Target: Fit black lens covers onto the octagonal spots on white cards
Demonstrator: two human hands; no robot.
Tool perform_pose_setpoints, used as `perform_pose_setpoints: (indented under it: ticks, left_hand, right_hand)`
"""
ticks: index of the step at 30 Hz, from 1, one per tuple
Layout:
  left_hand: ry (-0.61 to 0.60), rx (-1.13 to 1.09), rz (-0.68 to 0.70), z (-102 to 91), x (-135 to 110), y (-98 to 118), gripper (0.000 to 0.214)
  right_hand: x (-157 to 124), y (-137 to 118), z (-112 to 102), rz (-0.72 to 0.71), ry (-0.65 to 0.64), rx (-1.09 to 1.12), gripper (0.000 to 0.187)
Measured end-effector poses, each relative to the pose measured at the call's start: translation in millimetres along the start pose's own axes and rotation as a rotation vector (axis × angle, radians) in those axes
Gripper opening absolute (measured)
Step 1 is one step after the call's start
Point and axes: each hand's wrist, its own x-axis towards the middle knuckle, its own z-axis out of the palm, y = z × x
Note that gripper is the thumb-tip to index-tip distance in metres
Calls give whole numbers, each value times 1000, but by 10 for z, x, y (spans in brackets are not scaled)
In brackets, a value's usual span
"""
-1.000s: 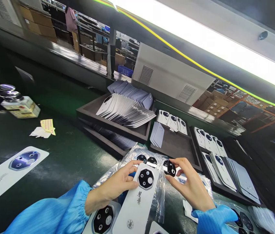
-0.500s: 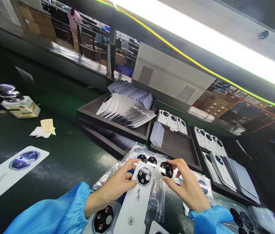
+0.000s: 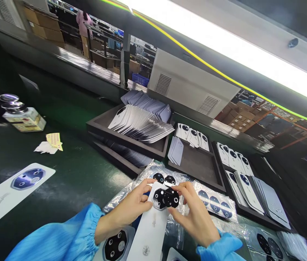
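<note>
My left hand (image 3: 128, 210) grips the upper left edge of a white phone back cover (image 3: 146, 232), its fingers and thumb closed on it. The cover has an octagonal camera area with a silver rim. Between fingers and thumb, my right hand (image 3: 194, 214) holds a black camera lens plate (image 3: 173, 199) by its right side. That plate overlaps the right part of the camera area; whether the two touch, I cannot tell. Just behind, two black lens plates (image 3: 158, 177) lie on clear plastic wrap. Another phone back (image 3: 116, 244) lies partly beneath my left forearm.
Dark trays (image 3: 126, 145) at the back hold fanned phone covers. A tray (image 3: 196, 163) and another on the right (image 3: 240, 208) hold more. A plastic strip of lens plates (image 3: 215, 204) lies right of my hand. Bottle (image 3: 24, 119), paper scraps (image 3: 51, 143) and a cover (image 3: 3, 199) are left.
My right hand has moved left with the lens plate, from beside the phone back cover to over its camera area. My left hand stays nearly in place.
</note>
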Motion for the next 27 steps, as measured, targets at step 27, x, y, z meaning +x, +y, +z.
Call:
perform_pose_setpoints:
  ticks: [27]
  left_hand:
    - [-28, -37, 0, 37, 18, -19, 56]
  right_hand:
    - [48, -24, 228, -163, 56, -16, 43]
